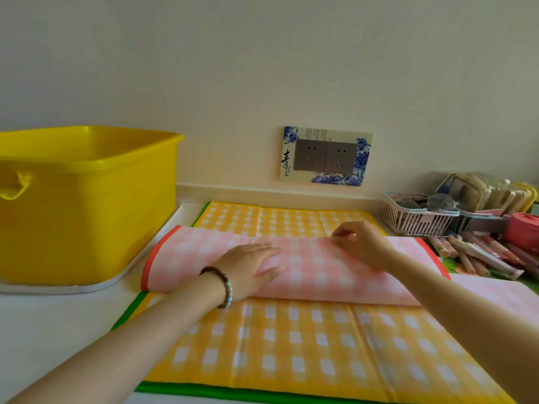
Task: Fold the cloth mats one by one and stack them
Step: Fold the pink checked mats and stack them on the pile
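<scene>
While the left hand lies flat, its straight fingers pressing down on the pink checked mat, the right hand pinches that mat's far edge between thumb and curled fingertips. The pink checked mat lies doubled over across the middle of the yellow checked mat — its rounded fold faces the near side and orange-red trim shows at both ends. A further stretch of pink shows past the right forearm.

The yellow checked mat is spread flat on the white tabletop. It has a green border and crease lines that divide it into panels, and its far edge lies close to the foot of the wall. A beaded bracelet sits on the left wrist, over the yellow checked mat's left part.

Left of the yellow checked mat stands a big yellow tub on a white tray, the tray's corner just beside the mat's far-left corner. Beyond the mat's far edge, on the wall, is a double socket plate with blue floral decoration. Off the mat's far-right corner sits a pale slotted basket — its contents are too blurred to tell apart. Along the mat's right side lie a scatter of pinkish sticks and a red container.
</scene>
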`<act>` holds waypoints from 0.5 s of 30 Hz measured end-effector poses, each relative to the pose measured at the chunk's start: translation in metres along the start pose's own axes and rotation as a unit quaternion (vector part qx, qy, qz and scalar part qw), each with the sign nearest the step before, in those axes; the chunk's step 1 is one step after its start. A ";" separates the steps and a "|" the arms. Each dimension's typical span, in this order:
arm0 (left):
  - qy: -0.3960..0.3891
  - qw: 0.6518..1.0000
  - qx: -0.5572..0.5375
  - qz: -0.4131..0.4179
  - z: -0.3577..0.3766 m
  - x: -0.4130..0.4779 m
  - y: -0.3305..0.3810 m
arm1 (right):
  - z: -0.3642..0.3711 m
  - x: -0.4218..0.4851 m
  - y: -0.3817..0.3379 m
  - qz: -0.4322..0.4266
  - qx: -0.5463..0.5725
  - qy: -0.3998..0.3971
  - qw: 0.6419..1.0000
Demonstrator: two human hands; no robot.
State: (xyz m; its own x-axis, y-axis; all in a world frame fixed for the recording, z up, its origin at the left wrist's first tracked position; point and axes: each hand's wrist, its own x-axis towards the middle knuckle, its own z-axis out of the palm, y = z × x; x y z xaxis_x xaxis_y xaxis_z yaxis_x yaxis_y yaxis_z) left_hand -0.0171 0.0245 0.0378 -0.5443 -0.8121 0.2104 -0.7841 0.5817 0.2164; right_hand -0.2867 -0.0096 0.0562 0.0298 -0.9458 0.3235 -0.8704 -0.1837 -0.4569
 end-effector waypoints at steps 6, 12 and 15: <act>-0.033 0.999 -0.002 -0.041 0.021 0.009 -0.012 | 0.029 0.014 0.014 0.033 -0.037 0.001 0.999; -0.064 0.995 0.013 -0.075 0.036 0.012 -0.018 | 0.048 0.017 0.015 0.008 -0.075 0.021 0.997; -0.065 0.995 0.015 -0.077 0.040 0.012 -0.019 | 0.053 0.010 0.002 -0.007 -0.086 0.027 0.996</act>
State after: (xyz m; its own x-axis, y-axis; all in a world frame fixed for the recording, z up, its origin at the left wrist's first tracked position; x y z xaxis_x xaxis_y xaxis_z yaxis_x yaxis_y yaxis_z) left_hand -0.0202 0.0017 -0.0020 -0.4492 -0.8919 0.0515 -0.8686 0.4495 0.2084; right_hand -0.2615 -0.0340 0.0145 0.0205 -0.9264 0.3759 -0.9418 -0.1441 -0.3038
